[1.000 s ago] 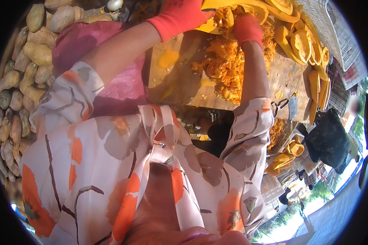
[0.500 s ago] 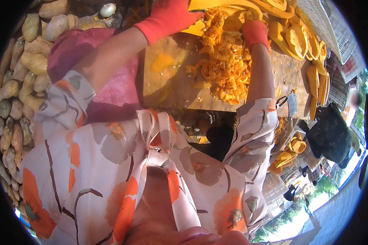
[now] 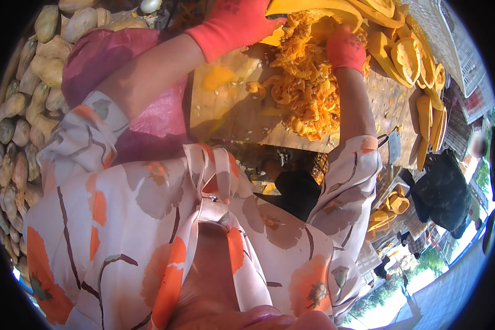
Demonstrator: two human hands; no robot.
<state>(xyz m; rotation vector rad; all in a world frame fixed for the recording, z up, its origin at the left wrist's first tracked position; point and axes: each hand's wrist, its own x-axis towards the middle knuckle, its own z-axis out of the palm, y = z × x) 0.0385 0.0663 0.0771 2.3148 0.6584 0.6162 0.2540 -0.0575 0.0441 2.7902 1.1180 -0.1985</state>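
Note:
At the top of the head view, my left hand (image 3: 237,26), in a red glove, grips the left end of a halved orange squash (image 3: 308,7); its thumb shows, while other fingers are partly cut off. My right hand (image 3: 346,50), also red-gloved, is closed at the squash's hollow, and whatever it holds is hidden. Stringy orange pulp with seeds (image 3: 308,93) hangs below the squash and lies heaped between my forearms on a wooden board (image 3: 231,118). Loose pale seeds dot the board.
Cut squash halves (image 3: 407,58) are piled at the right. Whole squashes (image 3: 47,71) cover the ground at left beside a pink sack (image 3: 159,110). A flat-bladed tool (image 3: 394,146) sits by the board's right front edge. A dark-clothed person (image 3: 445,190) and crates (image 3: 467,60) are farther right.
My right hand has shifted slightly right and toward me at the squash's hollow. The view has moved a little; my left hand keeps its grip on the squash.

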